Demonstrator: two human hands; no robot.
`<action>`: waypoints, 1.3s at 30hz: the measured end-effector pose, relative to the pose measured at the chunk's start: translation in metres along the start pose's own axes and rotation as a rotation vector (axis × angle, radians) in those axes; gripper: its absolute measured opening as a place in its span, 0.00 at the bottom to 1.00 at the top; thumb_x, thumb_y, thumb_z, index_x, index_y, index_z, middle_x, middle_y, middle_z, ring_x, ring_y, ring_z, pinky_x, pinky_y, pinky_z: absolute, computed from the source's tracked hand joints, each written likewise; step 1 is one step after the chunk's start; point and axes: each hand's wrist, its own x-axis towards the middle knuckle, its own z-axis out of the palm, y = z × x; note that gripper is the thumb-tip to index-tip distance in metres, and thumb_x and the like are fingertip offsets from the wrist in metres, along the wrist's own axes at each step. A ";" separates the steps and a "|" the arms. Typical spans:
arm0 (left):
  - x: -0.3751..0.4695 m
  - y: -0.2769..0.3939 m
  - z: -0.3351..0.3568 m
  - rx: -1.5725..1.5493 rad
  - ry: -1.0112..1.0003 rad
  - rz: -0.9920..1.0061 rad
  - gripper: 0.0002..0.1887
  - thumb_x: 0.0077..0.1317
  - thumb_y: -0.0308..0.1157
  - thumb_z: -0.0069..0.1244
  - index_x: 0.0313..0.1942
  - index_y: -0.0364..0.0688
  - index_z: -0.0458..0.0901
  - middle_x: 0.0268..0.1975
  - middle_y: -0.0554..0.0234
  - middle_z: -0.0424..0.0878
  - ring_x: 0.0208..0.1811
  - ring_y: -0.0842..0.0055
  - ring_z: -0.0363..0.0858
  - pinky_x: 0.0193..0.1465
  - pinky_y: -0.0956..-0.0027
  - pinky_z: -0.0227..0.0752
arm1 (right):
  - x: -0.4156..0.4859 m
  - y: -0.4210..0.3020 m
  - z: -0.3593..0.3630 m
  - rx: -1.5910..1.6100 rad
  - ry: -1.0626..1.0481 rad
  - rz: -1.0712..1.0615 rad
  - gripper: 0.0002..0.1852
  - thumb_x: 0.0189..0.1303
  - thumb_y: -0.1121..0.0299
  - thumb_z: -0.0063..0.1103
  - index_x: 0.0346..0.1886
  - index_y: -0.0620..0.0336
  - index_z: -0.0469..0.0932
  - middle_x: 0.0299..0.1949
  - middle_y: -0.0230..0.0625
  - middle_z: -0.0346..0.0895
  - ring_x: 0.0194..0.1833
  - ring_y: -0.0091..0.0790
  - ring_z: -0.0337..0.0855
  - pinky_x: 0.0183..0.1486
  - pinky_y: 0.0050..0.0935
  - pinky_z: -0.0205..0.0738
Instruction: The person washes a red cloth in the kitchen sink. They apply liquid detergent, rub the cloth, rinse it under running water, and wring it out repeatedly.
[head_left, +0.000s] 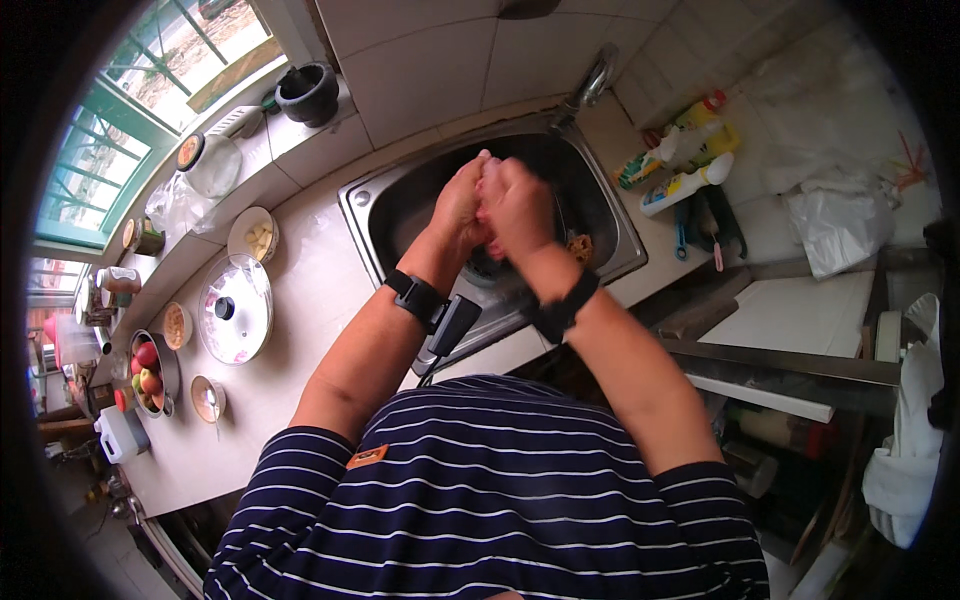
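My left hand (459, 196) and my right hand (523, 202) are pressed together above a stainless steel sink (405, 225). The right one is blurred and overlaps the left. Pinkish patches show between them, and whether these are fingers or something held cannot be made out. Below the hands, partly hidden by them, is the rim of a round vessel (480, 276) in the basin. A brown scrubber (580, 248) lies at the basin's right side. Behind the sink's far right corner stands a chrome faucet (592, 79); I cannot tell whether water runs.
Left of the sink, the counter holds a glass lid (251, 322), a bowl of pale pieces (262, 241), a bowl with a spoon (202, 397) and a fruit bowl (169, 382). A stone mortar (307, 101) sits on the ledge. Cleaning bottles (686, 184) are at right, above an open drawer (780, 352).
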 end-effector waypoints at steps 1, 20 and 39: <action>0.005 -0.001 -0.002 0.186 0.540 0.228 0.20 0.74 0.47 0.41 0.27 0.44 0.76 0.23 0.69 0.76 0.27 0.73 0.75 0.31 0.66 0.72 | -0.009 -0.003 0.003 -0.031 -0.126 -0.073 0.16 0.68 0.58 0.50 0.30 0.60 0.76 0.28 0.54 0.79 0.33 0.60 0.80 0.33 0.52 0.74; -0.009 -0.010 0.024 -0.003 0.630 0.258 0.15 0.73 0.45 0.45 0.40 0.41 0.78 0.42 0.59 0.82 0.44 0.67 0.81 0.54 0.57 0.75 | -0.042 0.032 -0.027 0.269 -0.275 -0.015 0.34 0.50 0.80 0.63 0.64 0.59 0.67 0.60 0.52 0.69 0.61 0.54 0.71 0.62 0.42 0.67; 0.011 -0.009 0.016 0.392 0.714 0.325 0.12 0.72 0.39 0.43 0.31 0.45 0.72 0.26 0.71 0.71 0.25 0.81 0.69 0.30 0.70 0.67 | -0.006 0.045 -0.039 1.076 -0.737 1.072 0.11 0.56 0.68 0.47 0.17 0.51 0.65 0.12 0.23 0.57 0.10 0.22 0.51 0.14 0.24 0.43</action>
